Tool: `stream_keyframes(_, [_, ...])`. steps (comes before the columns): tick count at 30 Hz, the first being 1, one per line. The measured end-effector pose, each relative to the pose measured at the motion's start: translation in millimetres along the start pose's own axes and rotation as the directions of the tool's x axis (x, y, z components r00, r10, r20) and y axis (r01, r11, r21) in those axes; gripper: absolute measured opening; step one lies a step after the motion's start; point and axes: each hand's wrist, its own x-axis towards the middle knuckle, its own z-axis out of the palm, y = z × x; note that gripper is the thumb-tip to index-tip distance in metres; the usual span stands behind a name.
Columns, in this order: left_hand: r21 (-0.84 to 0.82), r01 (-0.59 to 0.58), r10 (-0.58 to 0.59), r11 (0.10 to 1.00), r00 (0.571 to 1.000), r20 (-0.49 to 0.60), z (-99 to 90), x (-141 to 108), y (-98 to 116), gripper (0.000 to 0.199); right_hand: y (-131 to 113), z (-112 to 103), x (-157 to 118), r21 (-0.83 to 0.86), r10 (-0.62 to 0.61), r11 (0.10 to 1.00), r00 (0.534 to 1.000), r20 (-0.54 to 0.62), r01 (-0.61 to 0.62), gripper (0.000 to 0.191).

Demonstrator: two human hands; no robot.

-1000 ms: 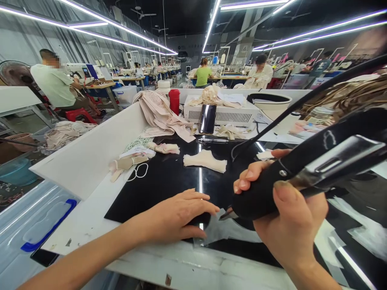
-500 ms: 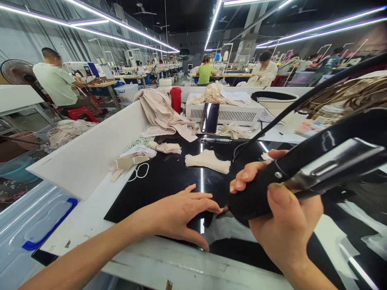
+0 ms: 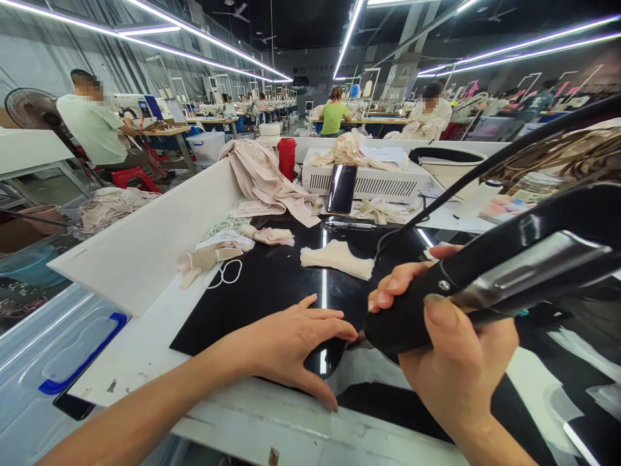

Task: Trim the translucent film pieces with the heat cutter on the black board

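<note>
— Rows of sewing machines (image 3: 133, 109) can be seen out back, with a white table (image 3: 140, 353) and a glossy black mat (image 3: 252, 291) set up front. Anyone able to say what's being held?

— Yep, a chunky black handheld tool (image 3: 485, 262) with a silver lever. It's gripped firmly by the right hand (image 3: 460, 353), fingers wrapped round the body, and its metal tip is angled down at a see-through greyish piece (image 3: 371, 369) laid on the mat's near edge.

— And the left hand (image 3: 301, 343)?

— Spread out, palm down, nothing gripped. Its index fingertip is held right by the metal tip; whether they touch can't be told. The hands are kept apart.

— Any writing to be read?

— Barely. Print is carried by a paper slip (image 3: 226, 241) at the left, but it's too small to be made out. Same with the lettering on the far wall (image 3: 320, 71). A triangle sign (image 3: 405, 73) can be spotted on the pillar, its details blurred.
</note>
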Motion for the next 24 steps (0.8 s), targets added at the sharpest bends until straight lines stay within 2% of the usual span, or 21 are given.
stream_keyframes(5, [0.018, -0.006, 0.006, 1.0, 1.0, -0.003, -0.1, -1.0, 1.1, 0.073, -4.6, 0.9, -7.2, 0.048, 0.027, 0.998, 0.999, 0.047, -0.029, 0.039])
stream_keyframes(10, [0.048, -0.025, 0.026, 0.999, 0.999, -0.019, 2.2, -1.6, -2.6, 0.071, -5.5, 0.7, -11.9, 0.035, 0.03, 0.999, 0.996, 0.081, -0.033, 0.035])
stream_keyframes(14, [0.063, -0.016, 0.016, 0.998, 1.0, -0.002, 3.1, -1.4, -4.0, 0.078, -6.3, 3.4, -13.7, 0.061, 0.041, 0.997, 0.996, 0.08, -0.046, 0.033])
stream_keyframes(19, [0.054, -0.001, 0.0, 0.999, 1.0, 0.022, 2.3, -1.2, -3.3, 0.083, -7.5, 8.1, -22.4, 0.076, 0.032, 0.996, 0.99, 0.137, -0.043, 0.038])
stream_keyframes(24, [0.06, -0.001, 0.001, 0.998, 1.0, 0.009, 3.0, -1.3, -2.6, 0.084, -6.3, 10.2, -25.4, 0.064, 0.045, 0.996, 0.987, 0.152, -0.055, 0.032])
